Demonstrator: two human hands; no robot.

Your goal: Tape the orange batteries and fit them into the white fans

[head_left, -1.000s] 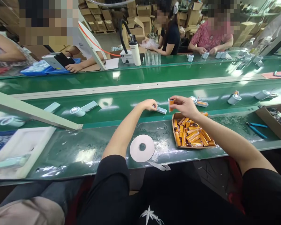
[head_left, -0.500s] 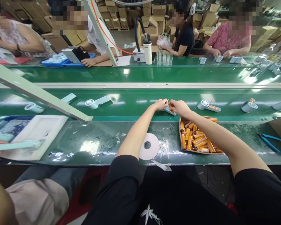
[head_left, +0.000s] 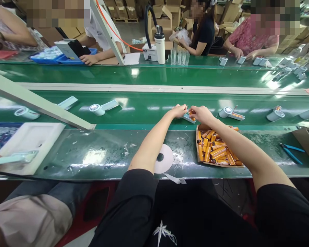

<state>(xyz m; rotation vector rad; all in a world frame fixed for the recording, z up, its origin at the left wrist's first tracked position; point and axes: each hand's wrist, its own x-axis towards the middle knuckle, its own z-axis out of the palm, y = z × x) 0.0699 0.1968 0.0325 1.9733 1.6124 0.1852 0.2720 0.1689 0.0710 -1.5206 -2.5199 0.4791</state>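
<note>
Over the green conveyor belt, my left hand [head_left: 179,111] is closed in a pinch at the left end of a light blue plastic housing [head_left: 189,118]. What its fingertips grip is hidden. My right hand [head_left: 201,114] has its fingers closed on an orange-wrapped battery [head_left: 192,116], which lies over the open side of that housing. The round head of this unit is covered by my hands. Below my right forearm sits a cardboard box [head_left: 197,151] of orange batteries. A roll of white tape [head_left: 167,159] lies flat near my left forearm, its loose end hanging at the table edge.
More light blue units, such as one with a fan head [head_left: 226,112], lie along the belt. Blue-handled pliers [head_left: 293,153] are on the right. A slanted metal post [head_left: 54,106] crosses the left side, near a white tray [head_left: 38,144]. Co-workers sit across the belt.
The view has tilted and shifted slightly. Both hands stay together at the same housing, with small finger movements around the orange battery.
</note>
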